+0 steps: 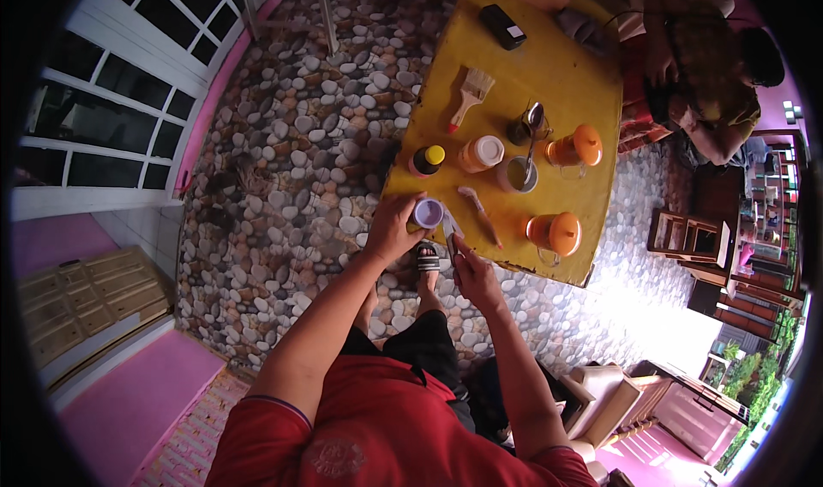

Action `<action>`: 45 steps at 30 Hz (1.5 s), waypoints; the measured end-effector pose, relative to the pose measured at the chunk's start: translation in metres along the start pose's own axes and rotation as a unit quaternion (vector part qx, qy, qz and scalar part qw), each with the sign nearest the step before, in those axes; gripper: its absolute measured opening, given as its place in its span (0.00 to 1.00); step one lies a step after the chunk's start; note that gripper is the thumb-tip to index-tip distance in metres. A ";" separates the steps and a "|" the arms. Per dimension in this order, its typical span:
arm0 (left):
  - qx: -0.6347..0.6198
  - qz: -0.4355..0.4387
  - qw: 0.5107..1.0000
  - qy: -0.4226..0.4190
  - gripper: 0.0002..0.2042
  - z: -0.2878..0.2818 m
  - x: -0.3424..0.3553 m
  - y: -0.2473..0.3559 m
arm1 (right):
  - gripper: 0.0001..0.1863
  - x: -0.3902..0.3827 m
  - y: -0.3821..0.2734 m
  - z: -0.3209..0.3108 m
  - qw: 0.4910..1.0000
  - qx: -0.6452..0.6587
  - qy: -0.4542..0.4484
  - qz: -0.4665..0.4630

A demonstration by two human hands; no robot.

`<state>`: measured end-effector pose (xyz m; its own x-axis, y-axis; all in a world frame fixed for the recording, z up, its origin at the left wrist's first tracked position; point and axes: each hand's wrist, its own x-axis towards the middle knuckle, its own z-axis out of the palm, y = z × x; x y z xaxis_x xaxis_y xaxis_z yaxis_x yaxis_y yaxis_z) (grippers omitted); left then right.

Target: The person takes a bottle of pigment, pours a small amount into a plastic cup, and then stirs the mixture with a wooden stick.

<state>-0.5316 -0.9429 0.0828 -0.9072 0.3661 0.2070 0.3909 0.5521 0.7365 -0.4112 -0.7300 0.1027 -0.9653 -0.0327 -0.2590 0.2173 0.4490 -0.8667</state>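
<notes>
At the near edge of the yellow table (540,84), my left hand (394,225) grips a small light-purple cup (429,213). My right hand (474,277) is closed on a metal-bladed tool (450,228), its tip beside the cup. A long pinkish tool (480,213) lies to the right. Beyond stand a dark yellow-capped bottle (426,163), a white-lidded orange jar (480,154) and an open tin (517,178) with a metal stirrer. Another dark container (521,130) holds a spoon. A wide paintbrush (471,93) lies behind them.
Two orange pitchers (553,234) stand on the table's right part, with a black device (501,26) at the back. Another person (711,101) is beyond the right edge. Wooden furniture (690,234) is farther right, an armchair (600,401) lower right, glazed white doors (129,101) at left.
</notes>
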 end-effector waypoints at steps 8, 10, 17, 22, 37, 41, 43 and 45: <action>-0.043 -0.014 0.999 0.028 0.35 0.002 -0.002 0.002 | 0.22 0.012 -0.060 -0.017 0.954 -0.275 0.077 -0.090; -0.030 -0.001 1.000 0.002 0.34 0.002 -0.001 -0.002 | 0.22 0.018 -0.062 -0.021 0.930 -0.301 0.114 -0.177; -0.019 0.002 1.000 -0.006 0.34 0.005 -0.003 -0.008 | 0.21 0.016 -0.003 -0.016 0.998 0.022 -0.051 -0.005; -0.027 -0.010 0.999 -0.027 0.34 0.000 -0.005 -0.013 | 0.22 0.013 0.009 -0.004 0.934 0.317 -0.103 0.127; -0.056 0.000 0.994 -0.098 0.33 -0.012 0.012 -0.013 | 0.27 0.027 -0.088 -0.040 0.955 -0.277 0.003 -0.102; -0.079 -0.021 0.989 -0.120 0.33 -0.014 0.013 -0.011 | 0.26 0.035 -0.053 -0.047 0.977 -0.193 -0.059 -0.069; -0.074 -0.022 0.990 -0.119 0.32 -0.015 0.013 -0.012 | 0.25 0.035 -0.027 -0.043 0.988 -0.125 -0.085 -0.026; -0.063 -0.014 0.991 -0.119 0.33 -0.015 0.012 -0.014 | 0.23 0.034 -0.014 -0.037 0.955 0.207 -0.156 0.145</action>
<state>-0.5501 -0.9577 0.0841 -0.8493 0.5266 0.0374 0.3293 0.4730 0.8172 -0.4524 -0.7038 0.1218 -0.7803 -0.2545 -0.5713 0.5693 0.0893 -0.8173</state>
